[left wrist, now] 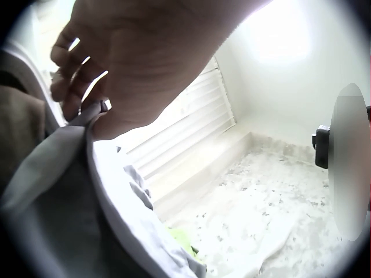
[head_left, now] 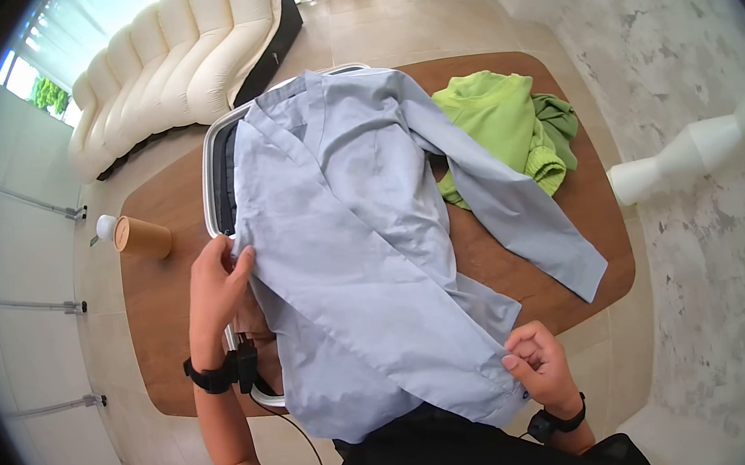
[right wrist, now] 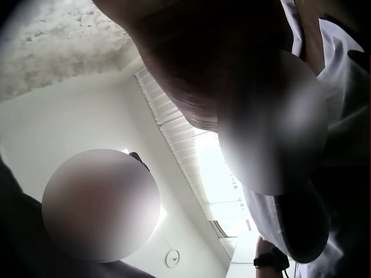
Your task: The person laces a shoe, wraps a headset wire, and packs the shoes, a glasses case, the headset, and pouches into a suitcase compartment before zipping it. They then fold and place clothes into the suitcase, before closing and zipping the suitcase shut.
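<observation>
Grey shirt lies btwn L fingers & R fingers, pinched by both.

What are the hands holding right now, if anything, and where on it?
The light blue shirt: the left hand pinches its left-side edge, the right hand its near right edge.

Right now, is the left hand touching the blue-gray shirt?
Touching. The left wrist view shows the left hand pinching the edge of the blue-gray shirt.
</observation>
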Action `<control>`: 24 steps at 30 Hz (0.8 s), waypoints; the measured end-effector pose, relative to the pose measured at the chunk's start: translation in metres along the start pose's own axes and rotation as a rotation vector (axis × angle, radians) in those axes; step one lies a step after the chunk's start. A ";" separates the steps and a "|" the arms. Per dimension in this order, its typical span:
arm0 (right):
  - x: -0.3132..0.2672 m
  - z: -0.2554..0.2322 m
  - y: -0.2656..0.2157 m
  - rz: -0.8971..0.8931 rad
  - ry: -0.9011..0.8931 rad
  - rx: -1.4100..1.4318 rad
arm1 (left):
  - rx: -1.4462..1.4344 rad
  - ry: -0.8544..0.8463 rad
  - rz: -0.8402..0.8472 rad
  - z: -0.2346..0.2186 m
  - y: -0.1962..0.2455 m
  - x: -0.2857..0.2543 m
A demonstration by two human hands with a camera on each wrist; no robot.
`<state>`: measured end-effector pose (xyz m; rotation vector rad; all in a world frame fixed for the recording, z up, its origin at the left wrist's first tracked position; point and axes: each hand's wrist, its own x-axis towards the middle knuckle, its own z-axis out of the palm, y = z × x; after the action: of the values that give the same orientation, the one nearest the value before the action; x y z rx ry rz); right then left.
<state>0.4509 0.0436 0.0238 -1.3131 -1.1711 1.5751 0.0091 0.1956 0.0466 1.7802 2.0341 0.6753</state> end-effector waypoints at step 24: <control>0.048 -0.019 0.030 -0.007 0.226 -0.908 | -0.158 -0.357 0.601 0.077 0.135 -0.169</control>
<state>0.4611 0.0837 -0.0192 -1.9670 -1.8219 0.8329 0.1869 0.0512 0.0515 2.2325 1.1828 0.5954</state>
